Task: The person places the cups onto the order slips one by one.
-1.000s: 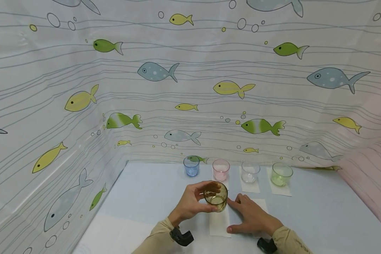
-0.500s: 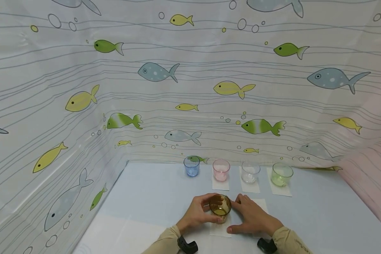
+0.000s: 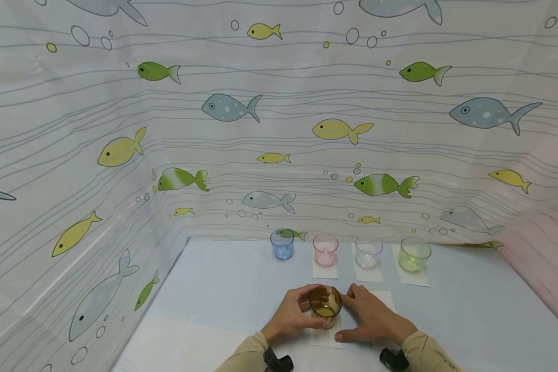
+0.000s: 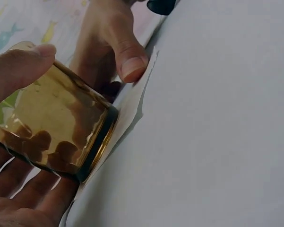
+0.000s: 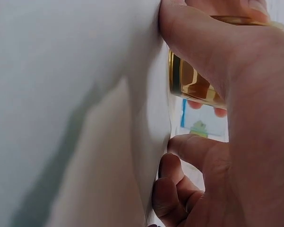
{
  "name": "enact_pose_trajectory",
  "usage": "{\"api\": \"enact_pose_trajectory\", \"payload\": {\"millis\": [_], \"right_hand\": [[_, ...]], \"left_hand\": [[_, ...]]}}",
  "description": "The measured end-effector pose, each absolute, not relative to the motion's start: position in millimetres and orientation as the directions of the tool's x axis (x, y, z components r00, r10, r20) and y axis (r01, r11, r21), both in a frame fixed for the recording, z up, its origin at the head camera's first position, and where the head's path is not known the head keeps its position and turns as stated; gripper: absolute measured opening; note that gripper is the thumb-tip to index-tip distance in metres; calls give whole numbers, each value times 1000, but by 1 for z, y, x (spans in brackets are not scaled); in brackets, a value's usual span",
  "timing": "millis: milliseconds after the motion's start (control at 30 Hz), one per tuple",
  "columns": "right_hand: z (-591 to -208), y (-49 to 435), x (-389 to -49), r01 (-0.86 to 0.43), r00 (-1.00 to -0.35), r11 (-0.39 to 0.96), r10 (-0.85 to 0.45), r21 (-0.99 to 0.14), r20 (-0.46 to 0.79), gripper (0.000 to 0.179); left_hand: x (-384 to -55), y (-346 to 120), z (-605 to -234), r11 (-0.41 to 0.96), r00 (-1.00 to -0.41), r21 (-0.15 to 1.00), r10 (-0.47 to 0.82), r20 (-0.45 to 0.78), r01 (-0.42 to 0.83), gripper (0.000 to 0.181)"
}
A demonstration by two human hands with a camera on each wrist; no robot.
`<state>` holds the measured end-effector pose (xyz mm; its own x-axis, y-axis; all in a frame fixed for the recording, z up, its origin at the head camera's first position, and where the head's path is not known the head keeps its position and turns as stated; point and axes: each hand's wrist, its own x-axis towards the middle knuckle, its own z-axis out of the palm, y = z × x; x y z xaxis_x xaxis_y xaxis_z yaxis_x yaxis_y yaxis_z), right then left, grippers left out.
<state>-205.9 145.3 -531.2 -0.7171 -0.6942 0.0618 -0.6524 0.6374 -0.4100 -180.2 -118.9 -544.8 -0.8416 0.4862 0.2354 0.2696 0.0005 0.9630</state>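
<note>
My left hand point(image 3: 294, 314) grips an amber glass tumbler point(image 3: 325, 304) by its sides, thumb in front and fingers behind. Upright, the tumbler has its base right at a white paper slip point(image 3: 325, 339), as the left wrist view shows with the glass base point(image 4: 98, 146) against the paper point(image 4: 132, 111). Beside it on the right, my right hand point(image 3: 372, 316) rests palm down with thumb and index finger spread along the slip's edge. The right wrist view has its thumb point(image 5: 193, 33) touching the paper surface and the other fingers point(image 5: 177, 182) loosely bent. Another slip point(image 3: 385, 298) lies partly under this hand.
A row of glasses stands at the back of the pale blue table point(image 3: 232, 279): blue point(image 3: 282, 247), pink point(image 3: 325, 252), clear point(image 3: 368, 254) and green point(image 3: 414, 257). Paper slips lie under the last three. A fish-print curtain point(image 3: 279, 129) surrounds the table.
My left hand has lowered the amber tumbler toward me onto the slip, bringing it from tilted to upright. The right hand has stayed in place.
</note>
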Motion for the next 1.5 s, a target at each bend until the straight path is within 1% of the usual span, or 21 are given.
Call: {"api": "enact_pose_trajectory", "payload": {"millis": [167,600,1067,1200,1400,1500], "right_hand": [[-529,145,-206,-643,-720,637,-692,-425,52,104],[-531,144,-204,-631,-723,637,-690,-444,38,99],[-528,143,-203,-620,-734,662,-679,-422,14,105],[-527,144,-202,-628,-732,660,-681,-412,25,107],[-517,153,-202,-645,-701,608,-712,-463,41,107],[-510,161,-203,-613,-709,618,-705,-492,-2,106]], "left_hand": [[-179,-118,-543,7,-849,973,491,197,230,71],[-179,-118,-547,13,-849,970,488,205,242,71],[-178,-118,-543,58,-860,966,472,196,252,71],[-178,-118,-543,64,-858,963,472,201,261,72],[-179,-117,-545,65,-851,956,475,224,287,72],[-178,-117,-545,72,-853,953,470,226,293,71]]}}
